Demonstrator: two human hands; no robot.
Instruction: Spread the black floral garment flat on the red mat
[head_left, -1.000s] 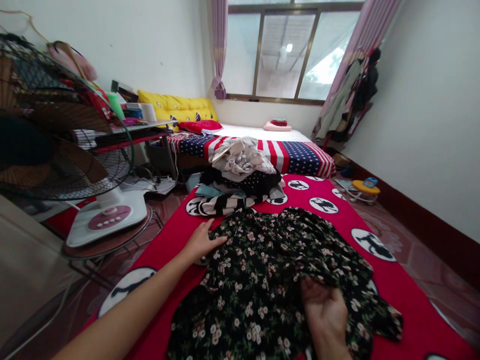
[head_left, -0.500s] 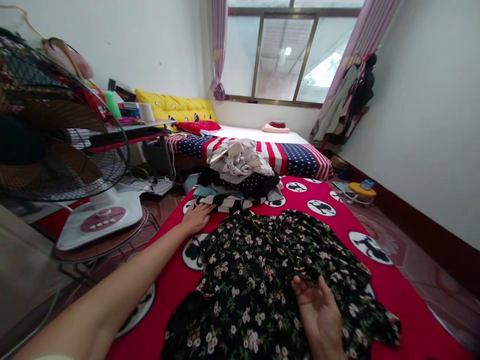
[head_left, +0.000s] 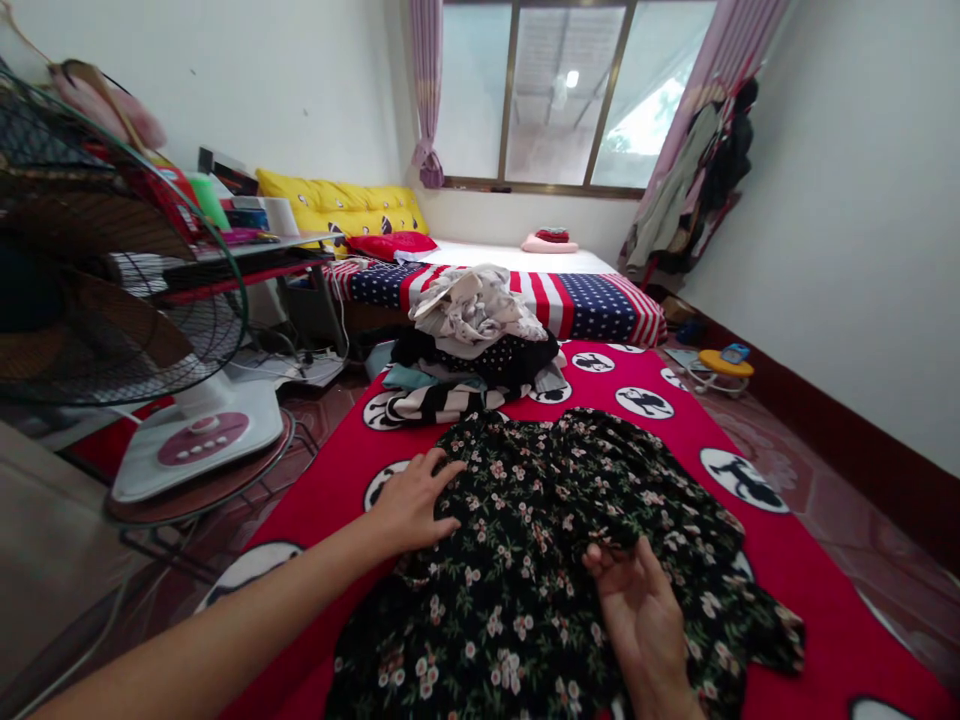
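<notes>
- The black floral garment (head_left: pixel 517 560) lay spread out on the red rug (head_left: pixel 817 600), apparently opened flat for handling.
- The left hand (head_left: pixel 409 505) rested open on its edge, seemingly steadying it; the right hand (head_left: pixel 637 620) lay palm-up against the cloth, fingers loosely curled, well apart from the left.
- A pile of clothes (head_left: pixel 472 350) sat farther along the rug.
- An electric fan (head_left: pixel 105 280) stood left of the rug, and a bed (head_left: pixel 600 310) lay beyond it.

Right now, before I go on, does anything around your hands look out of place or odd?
Nothing looks spilled or damaged. The one untidy spot is the black floral garment on the red rug: it lies bunched and creased, not flat, by the left hand and right hand. Loose cables also trail under the desk.
</notes>
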